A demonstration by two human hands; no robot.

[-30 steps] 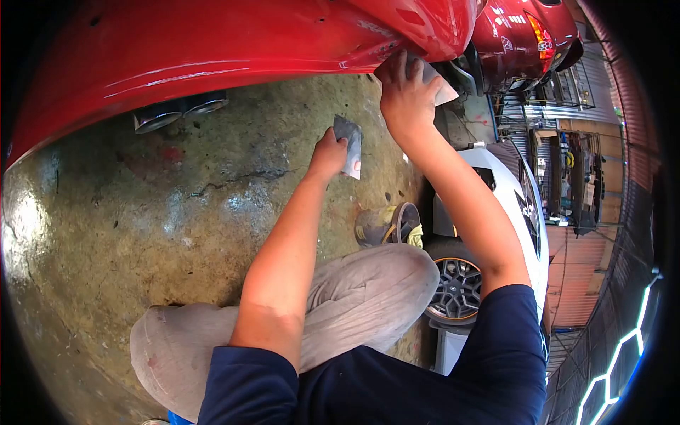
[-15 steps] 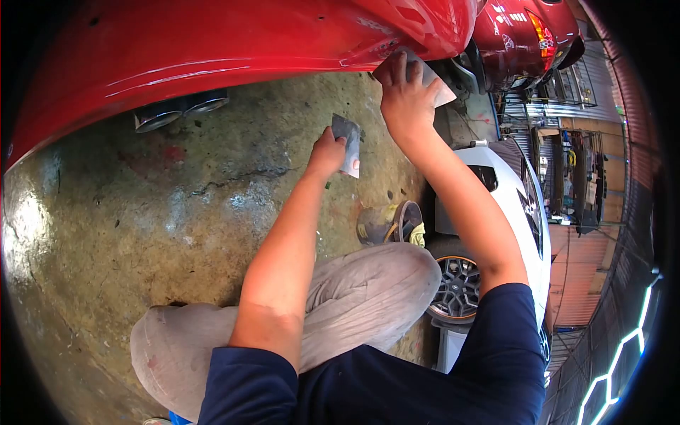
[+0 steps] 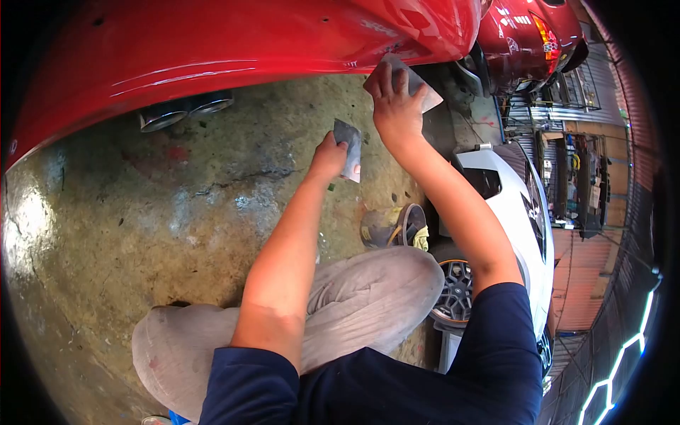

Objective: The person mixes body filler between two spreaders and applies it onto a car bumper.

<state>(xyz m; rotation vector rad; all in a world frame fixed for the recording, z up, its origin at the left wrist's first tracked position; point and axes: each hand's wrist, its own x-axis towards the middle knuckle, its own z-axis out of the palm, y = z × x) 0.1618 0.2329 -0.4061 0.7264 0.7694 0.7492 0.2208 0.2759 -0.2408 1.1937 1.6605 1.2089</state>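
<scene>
Above me curves a red car bumper, with scuffed, dull marks near its right corner. My right hand reaches up to its lower edge, fingers laid over a grey sheet of sandpaper whose top touches or nearly touches the bumper. Contact at the fingertips is partly hidden. Lower and to the left, my left hand pinches a smaller folded grey piece of sandpaper between thumb and fingers, held clear of the bumper above the floor.
An open bucket with a yellowish cloth on its rim lies ahead of my knee. Twin exhaust tips poke out under the bumper. A white car and another red car stand to the right, near shelving.
My right hand has slid left and slightly down with its sandpaper along the bumper's edge. My left hand keeps nearly the same place and hold. The view has shifted slightly.
</scene>
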